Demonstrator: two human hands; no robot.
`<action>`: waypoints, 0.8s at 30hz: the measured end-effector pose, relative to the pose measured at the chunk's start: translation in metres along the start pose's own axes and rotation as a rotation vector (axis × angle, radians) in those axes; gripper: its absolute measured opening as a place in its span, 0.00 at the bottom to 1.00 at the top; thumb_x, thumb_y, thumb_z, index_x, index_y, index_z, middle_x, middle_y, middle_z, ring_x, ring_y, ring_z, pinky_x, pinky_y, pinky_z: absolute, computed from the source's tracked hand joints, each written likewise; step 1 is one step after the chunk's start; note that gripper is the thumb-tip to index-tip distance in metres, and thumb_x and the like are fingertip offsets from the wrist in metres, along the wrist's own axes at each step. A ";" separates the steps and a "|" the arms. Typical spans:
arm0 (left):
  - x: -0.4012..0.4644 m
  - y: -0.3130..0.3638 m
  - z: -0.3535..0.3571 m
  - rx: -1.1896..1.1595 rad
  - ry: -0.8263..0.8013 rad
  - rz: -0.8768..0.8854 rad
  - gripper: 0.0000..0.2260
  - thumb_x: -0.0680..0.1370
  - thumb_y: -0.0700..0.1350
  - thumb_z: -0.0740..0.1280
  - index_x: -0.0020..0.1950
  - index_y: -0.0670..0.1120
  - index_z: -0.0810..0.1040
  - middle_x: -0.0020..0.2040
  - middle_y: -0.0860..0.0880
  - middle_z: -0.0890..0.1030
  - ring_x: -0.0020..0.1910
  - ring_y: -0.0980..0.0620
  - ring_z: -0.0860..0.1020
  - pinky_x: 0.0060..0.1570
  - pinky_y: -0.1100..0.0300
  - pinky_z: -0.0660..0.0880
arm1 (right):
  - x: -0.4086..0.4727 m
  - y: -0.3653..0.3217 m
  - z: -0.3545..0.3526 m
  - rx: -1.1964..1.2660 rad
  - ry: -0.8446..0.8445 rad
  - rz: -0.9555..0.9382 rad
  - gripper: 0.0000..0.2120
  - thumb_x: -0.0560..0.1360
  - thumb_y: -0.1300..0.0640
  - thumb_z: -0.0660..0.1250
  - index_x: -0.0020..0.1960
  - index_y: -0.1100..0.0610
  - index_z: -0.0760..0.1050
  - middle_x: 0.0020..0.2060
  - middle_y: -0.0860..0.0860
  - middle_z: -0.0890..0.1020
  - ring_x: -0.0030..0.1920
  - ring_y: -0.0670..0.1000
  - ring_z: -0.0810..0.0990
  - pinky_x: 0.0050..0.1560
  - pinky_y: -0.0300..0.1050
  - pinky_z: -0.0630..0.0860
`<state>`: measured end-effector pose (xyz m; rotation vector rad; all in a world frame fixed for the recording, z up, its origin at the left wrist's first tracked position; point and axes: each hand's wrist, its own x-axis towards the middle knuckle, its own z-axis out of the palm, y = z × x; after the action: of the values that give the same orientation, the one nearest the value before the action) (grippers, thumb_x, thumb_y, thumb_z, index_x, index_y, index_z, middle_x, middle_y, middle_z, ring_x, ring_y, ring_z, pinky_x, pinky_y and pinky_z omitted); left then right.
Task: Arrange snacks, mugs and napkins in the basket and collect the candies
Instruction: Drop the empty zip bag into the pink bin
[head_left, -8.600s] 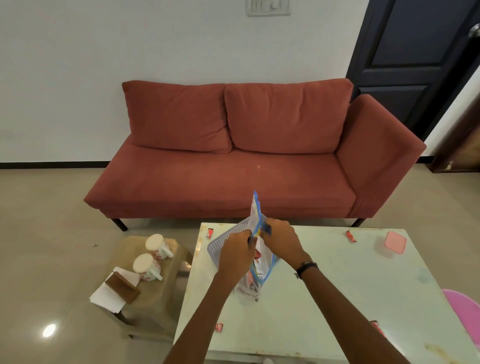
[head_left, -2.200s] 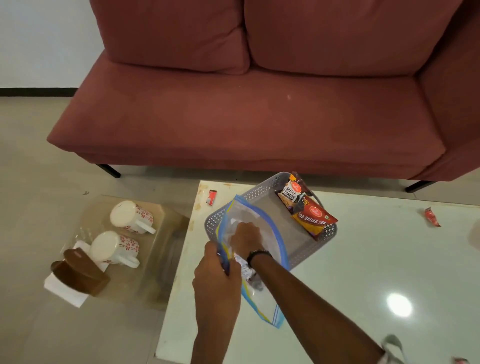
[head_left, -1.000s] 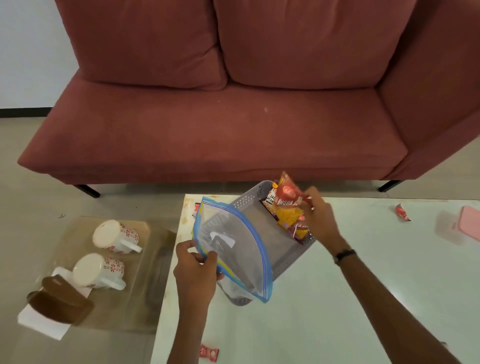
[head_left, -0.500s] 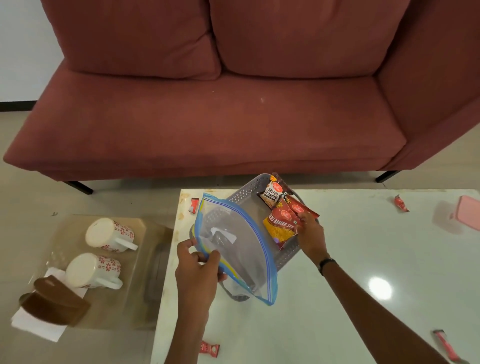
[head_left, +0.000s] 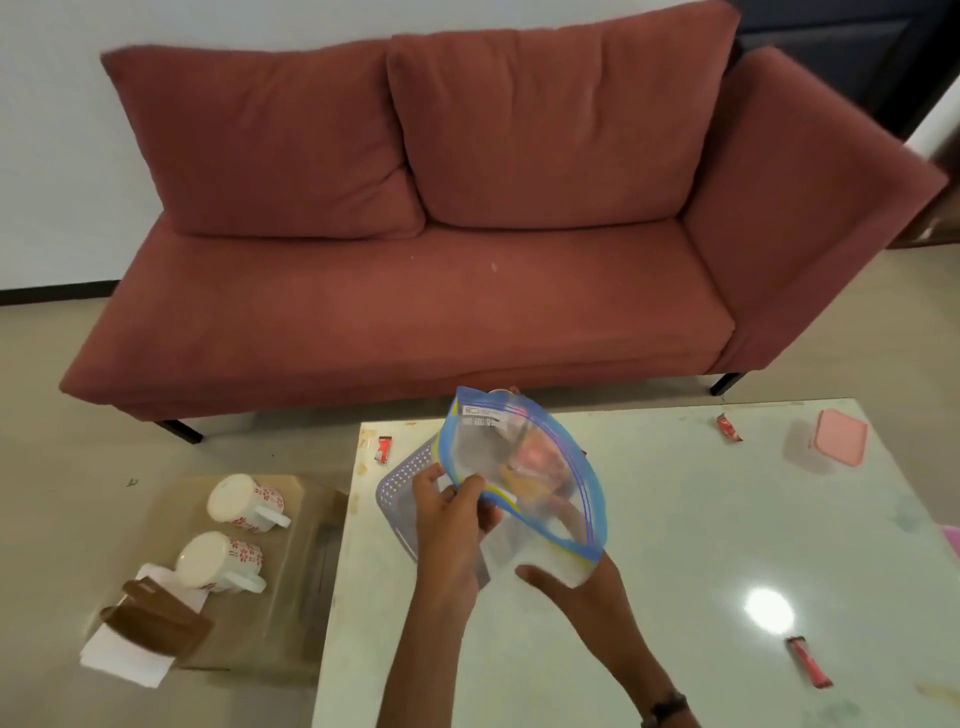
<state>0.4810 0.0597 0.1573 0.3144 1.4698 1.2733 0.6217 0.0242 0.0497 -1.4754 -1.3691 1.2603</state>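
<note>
The clear zip-top bag (head_left: 524, 483) is held up over the grey basket (head_left: 402, 480) at the counter's (head_left: 675, 519) left edge, pinched at its rim by the left hand (head_left: 449, 512); the right hand (head_left: 566, 584) is spread flat under its bottom corner. It is best set aside, clear of the basket. Its small white label is too blurred to be read, as are the snack packets seen through it.

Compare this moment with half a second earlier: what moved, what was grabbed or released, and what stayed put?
The right hand let go of the snack packets in the basket and came back under the zip bag. The left hand, gripping as before, lifted the bag over the basket. Mugs, napkins and candies stayed put.
</note>
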 end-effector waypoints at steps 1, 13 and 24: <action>-0.010 0.002 0.009 -0.014 -0.023 0.009 0.12 0.76 0.34 0.63 0.56 0.45 0.68 0.38 0.44 0.76 0.31 0.52 0.72 0.26 0.69 0.75 | 0.000 -0.007 -0.008 0.021 0.061 -0.015 0.20 0.68 0.58 0.75 0.55 0.43 0.75 0.51 0.40 0.82 0.49 0.33 0.78 0.49 0.28 0.72; -0.096 -0.040 0.101 0.264 -0.219 0.412 0.19 0.70 0.45 0.72 0.58 0.52 0.71 0.47 0.63 0.78 0.44 0.73 0.76 0.44 0.75 0.73 | -0.037 -0.081 -0.251 0.268 -0.020 -0.117 0.09 0.75 0.63 0.64 0.50 0.67 0.80 0.45 0.56 0.85 0.48 0.50 0.84 0.53 0.38 0.79; -0.145 -0.135 0.216 0.367 -0.563 0.116 0.13 0.76 0.37 0.65 0.59 0.48 0.74 0.48 0.49 0.83 0.34 0.53 0.79 0.38 0.60 0.78 | -0.076 -0.021 -0.396 0.170 -0.143 0.026 0.27 0.75 0.63 0.67 0.68 0.42 0.66 0.58 0.47 0.81 0.52 0.53 0.84 0.49 0.47 0.80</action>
<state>0.7691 0.0105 0.1675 0.9335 1.1930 0.8912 1.0038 -0.0101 0.1764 -1.3118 -1.3021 1.4848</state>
